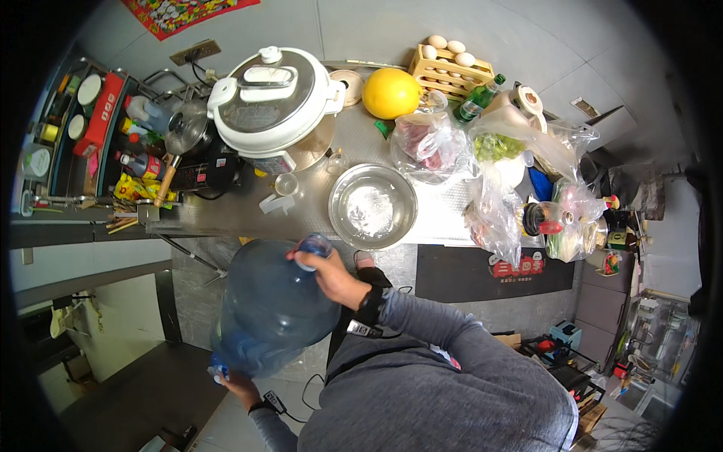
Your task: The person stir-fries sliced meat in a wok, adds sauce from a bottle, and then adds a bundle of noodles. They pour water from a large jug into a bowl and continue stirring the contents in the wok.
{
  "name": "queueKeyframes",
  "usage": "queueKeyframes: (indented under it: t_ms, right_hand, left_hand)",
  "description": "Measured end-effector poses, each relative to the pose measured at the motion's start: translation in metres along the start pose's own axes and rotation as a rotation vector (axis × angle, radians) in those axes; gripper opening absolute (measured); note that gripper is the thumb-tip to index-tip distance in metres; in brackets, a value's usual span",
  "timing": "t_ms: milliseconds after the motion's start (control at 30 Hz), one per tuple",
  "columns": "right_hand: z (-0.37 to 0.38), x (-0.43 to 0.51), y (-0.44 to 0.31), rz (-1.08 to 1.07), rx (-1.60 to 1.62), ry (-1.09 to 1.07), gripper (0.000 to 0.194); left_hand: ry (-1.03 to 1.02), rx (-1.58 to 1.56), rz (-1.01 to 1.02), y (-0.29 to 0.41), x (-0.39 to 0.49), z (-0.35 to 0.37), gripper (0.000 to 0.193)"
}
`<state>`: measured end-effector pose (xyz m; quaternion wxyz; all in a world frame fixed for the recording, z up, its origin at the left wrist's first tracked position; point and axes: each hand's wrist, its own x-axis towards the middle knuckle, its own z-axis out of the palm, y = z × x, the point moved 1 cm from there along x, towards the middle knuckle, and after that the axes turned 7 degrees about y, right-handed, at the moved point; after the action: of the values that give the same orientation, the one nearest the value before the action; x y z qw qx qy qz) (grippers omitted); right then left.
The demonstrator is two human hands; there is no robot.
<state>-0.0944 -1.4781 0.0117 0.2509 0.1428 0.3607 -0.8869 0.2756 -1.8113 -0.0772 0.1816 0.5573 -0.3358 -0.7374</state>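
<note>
A large translucent blue water-cooler jug point(271, 305) is held off the counter edge, tilted, in front of my body. My right hand point(336, 279) is closed around its neck, beside the counter. Low at the left, my left hand point(240, 389) is at the jug's far end, by a small blue and clear piece point(217, 370); whether its fingers grip the jug or that piece is unclear. Just beyond the neck, a stainless steel basin point(373, 207) sits at the counter's near edge, with what looks like water in it.
The metal counter point(310, 220) holds a white electric pressure cooker point(271, 107), a small glass point(286, 184), a yellow melon-like fruit point(391, 94), eggs on a rack point(452, 70), a green bottle point(477, 101) and bagged food point(432, 144). A dark mat point(480, 277) lies below.
</note>
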Motion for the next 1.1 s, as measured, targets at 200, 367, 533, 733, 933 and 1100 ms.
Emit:
queueKeyframes:
  t_ms: [200, 367, 533, 733, 933, 1100]
  right_hand:
    - [0.050, -0.022, 0.101, -0.390, -0.916, -0.270, 0.047]
    - [0.005, 0.007, 0.206, -0.346, -1.023, -0.365, 0.054]
    - [-0.077, 0.068, 0.290, -0.150, -1.159, -0.340, 0.063]
    - [-0.167, 0.124, 0.358, -0.150, -1.227, -0.148, 0.064]
    - [-0.242, 0.165, 0.373, -0.161, -1.409, -0.119, 0.062]
    - [-0.276, 0.182, 0.366, -0.224, -1.392, -0.086, 0.057]
  left_hand:
    - [0.296, 0.405, -0.163, -0.109, 0.018, -0.042, 0.094]
    - [-0.044, 0.525, -0.208, -0.156, -0.016, -0.054, 0.063]
    - [-0.016, 0.622, -0.332, -0.175, -0.019, -0.059, 0.057]
    - [-0.038, 0.688, -0.249, -0.184, -0.017, -0.039, 0.050]
    - [-0.246, 0.728, -0.125, -0.187, -0.019, 0.032, 0.040]
    - [-0.309, 0.792, -0.135, -0.188, -0.018, 0.078, 0.041]
